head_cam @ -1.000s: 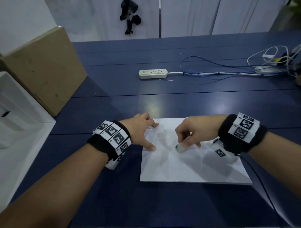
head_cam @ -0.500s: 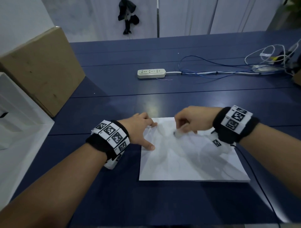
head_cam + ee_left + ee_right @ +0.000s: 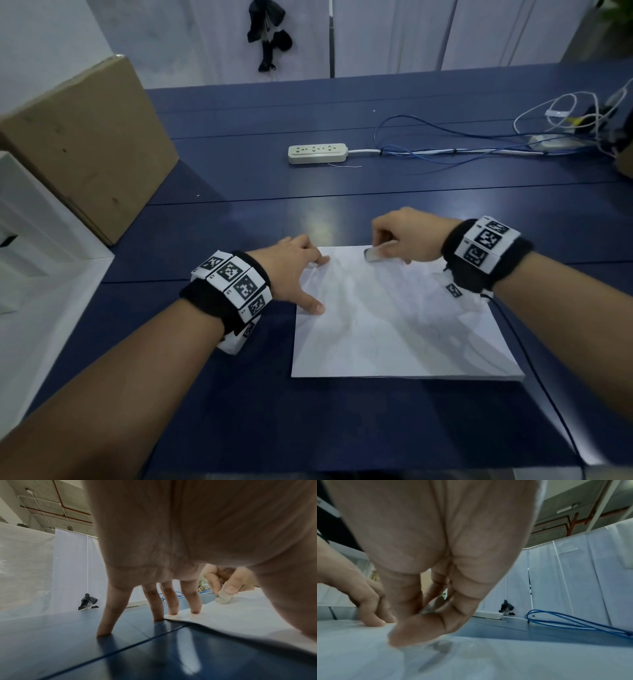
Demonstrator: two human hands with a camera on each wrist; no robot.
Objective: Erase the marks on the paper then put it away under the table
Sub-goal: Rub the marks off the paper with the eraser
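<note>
Right grip (image 3: 404,236) rubs eraser (image 3: 375,255) at paper (image 3: 394,325) far edge, left grip (image 3: 294,270) pinning left edge

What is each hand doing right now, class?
Left hand: open, fingers spread, pressing the paper flat.
Right hand: closed on the eraser, which touches the paper.

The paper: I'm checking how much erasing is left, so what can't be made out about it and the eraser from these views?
- Marks on the paper: head view too dim and faint to tell them from creases and shadows.
- Eraser: mostly hidden by the right hand; in the right wrist view, blurred and covered by fingers.
- Paper's left edge under the left hand: partly covered.
- Space under the table: out of every view.
</note>
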